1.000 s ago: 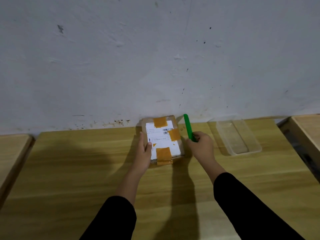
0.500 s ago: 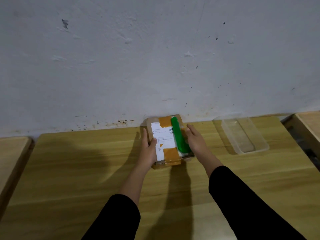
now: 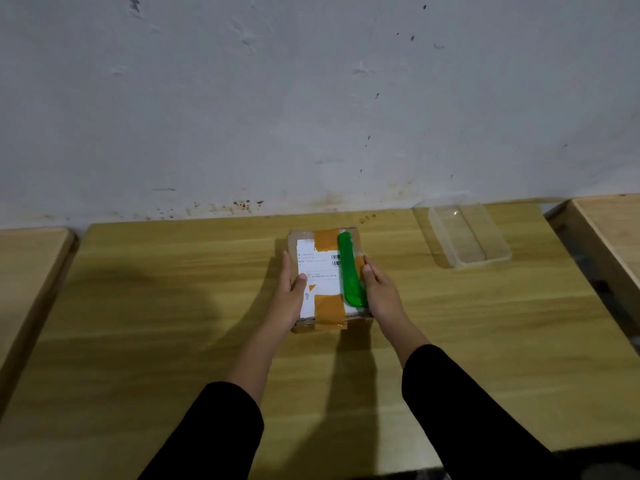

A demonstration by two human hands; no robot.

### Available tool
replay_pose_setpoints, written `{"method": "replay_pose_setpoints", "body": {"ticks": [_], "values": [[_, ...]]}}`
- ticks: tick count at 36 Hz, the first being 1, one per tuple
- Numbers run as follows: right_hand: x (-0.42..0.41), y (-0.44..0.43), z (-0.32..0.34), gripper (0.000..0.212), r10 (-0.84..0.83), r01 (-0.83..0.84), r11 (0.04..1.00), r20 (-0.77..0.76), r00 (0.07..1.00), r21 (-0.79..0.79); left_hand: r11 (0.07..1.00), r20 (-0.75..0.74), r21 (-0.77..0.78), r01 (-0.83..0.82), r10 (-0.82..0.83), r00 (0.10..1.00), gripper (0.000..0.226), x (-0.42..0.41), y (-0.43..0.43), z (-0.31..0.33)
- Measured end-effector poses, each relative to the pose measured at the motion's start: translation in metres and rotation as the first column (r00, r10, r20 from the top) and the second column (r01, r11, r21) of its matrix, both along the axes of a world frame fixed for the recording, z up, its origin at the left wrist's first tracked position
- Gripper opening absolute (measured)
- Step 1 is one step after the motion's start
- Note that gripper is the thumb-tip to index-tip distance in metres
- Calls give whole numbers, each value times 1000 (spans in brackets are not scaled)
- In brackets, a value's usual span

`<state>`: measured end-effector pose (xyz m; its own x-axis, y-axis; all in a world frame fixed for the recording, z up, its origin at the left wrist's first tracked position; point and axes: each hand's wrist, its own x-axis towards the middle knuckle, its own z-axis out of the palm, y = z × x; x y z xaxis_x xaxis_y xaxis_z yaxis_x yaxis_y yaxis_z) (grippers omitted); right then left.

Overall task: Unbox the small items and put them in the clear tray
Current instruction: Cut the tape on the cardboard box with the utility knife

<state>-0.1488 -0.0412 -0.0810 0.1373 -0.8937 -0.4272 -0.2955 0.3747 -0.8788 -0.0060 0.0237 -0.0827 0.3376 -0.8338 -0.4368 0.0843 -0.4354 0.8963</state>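
A cardboard box sealed with orange tape and bearing a white label sits near the middle of the bench's far edge. The 2 hands flank it: the left hand lies flat against its left side with the thumb over the top, and the right hand presses its right side, fingers extended. A green cutter lies lengthwise on the box top, beside the right thumb. The clear tray rests toward the bench's far right corner, well apart from the box.
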Motion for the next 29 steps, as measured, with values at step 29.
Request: {"method": "replay_pose_setpoints", "body": {"ticks": [29], "values": [[-66,53,-5,31,132,-236,915,-310,941,-327,979,656,95,180,-197,728,50,8,53,-6]]}}
